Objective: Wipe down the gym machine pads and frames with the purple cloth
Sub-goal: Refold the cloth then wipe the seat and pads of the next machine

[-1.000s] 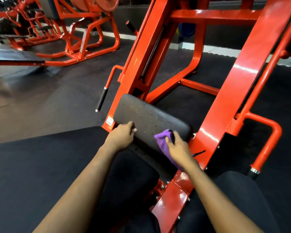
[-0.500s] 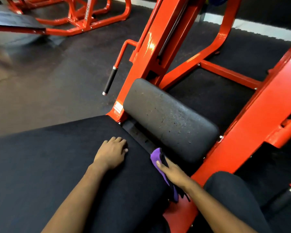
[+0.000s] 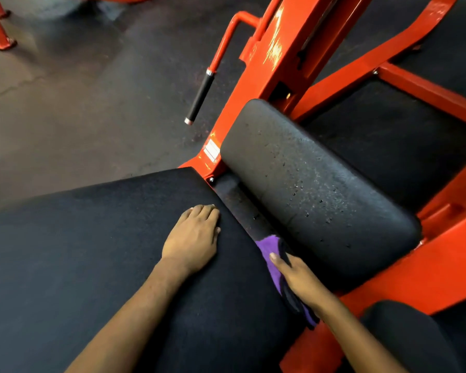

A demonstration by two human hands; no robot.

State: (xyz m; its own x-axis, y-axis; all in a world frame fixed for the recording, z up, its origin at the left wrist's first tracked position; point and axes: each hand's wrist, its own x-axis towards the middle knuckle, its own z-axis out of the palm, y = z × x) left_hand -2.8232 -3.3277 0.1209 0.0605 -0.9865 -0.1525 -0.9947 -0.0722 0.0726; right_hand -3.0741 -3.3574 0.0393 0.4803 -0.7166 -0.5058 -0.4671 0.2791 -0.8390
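My right hand (image 3: pixel 301 281) holds the purple cloth (image 3: pixel 273 254) pressed into the dark gap between the large black seat pad (image 3: pixel 78 265) and the speckled black roller pad (image 3: pixel 315 200). Part of the cloth trails back under my wrist. My left hand (image 3: pixel 194 238) lies flat, palm down, on the seat pad near its far edge, fingers together and holding nothing. The orange machine frame (image 3: pixel 288 49) rises behind the roller pad and runs along its right side.
A black-gripped handle (image 3: pixel 199 96) on an orange bar juts out left of the frame. Dark rubber floor (image 3: pixel 78 103) spreads to the left, with orange feet of another machine (image 3: pixel 0 36) at top left. My dark-clothed knee (image 3: pixel 404 337) is at bottom right.
Both hands came off the roller pad. The left hand settled flat on the seat pad; the right hand took the cloth down into the gap below the roller. The view tilted downward.
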